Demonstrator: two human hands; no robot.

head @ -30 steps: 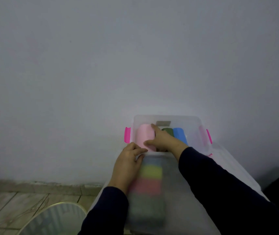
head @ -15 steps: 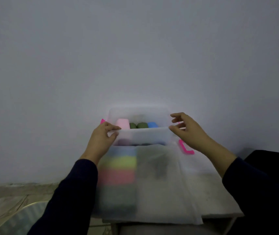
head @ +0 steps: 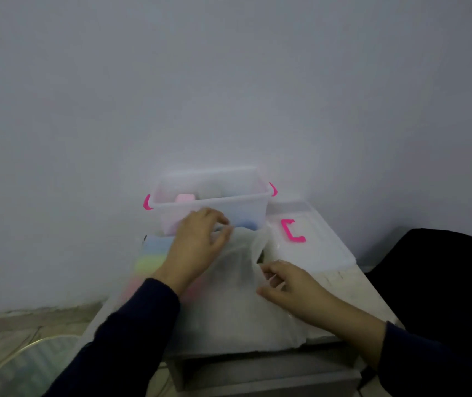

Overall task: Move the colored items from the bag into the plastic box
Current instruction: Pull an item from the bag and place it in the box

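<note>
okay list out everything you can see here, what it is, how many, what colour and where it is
plastic box: one, clear with pink clips, back of the table by the wall
items in the box: a pink one at the left, a blue one at the right; any others too blurred to count
bag: one, translucent white, in front of the box
items in the bag: blurred blue, yellow-green and pink, left side
lid: one, clear with a pink clip, right of the box
table: one, pale
bin: one, pale, floor at lower left
left hand: on the bag beside the box
right hand: pinching the bag's opening
</note>
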